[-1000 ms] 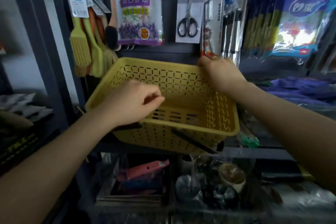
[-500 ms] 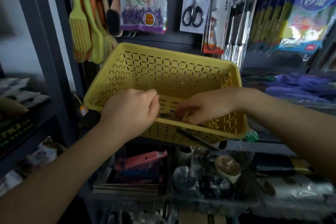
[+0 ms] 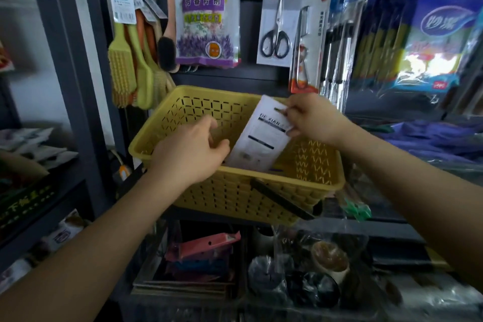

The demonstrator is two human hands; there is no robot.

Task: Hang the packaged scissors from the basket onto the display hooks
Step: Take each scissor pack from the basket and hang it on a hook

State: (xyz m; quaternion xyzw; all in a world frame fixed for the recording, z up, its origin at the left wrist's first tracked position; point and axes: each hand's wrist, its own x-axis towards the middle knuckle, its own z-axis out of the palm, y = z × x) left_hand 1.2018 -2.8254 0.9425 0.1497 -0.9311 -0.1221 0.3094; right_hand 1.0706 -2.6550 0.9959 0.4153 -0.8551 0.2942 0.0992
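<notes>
The right hand [image 3: 315,117] pinches the top edge of a white scissors package [image 3: 261,136], which is tilted with its long axis running up and right out of the yellow basket [image 3: 235,191]. The left hand [image 3: 190,151], fingers loosely curled, steadies the basket's near rim beside the card's lower end. The hanging scissors [image 3: 275,31] and their hook lie directly above the basket, nearer the right hand.

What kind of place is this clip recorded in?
Most likely a small household-goods shop: packaged scissors hang on display hooks beside yellow brushes and a purple sachet pack, and a yellow shopping basket sits at the shelving.
</notes>
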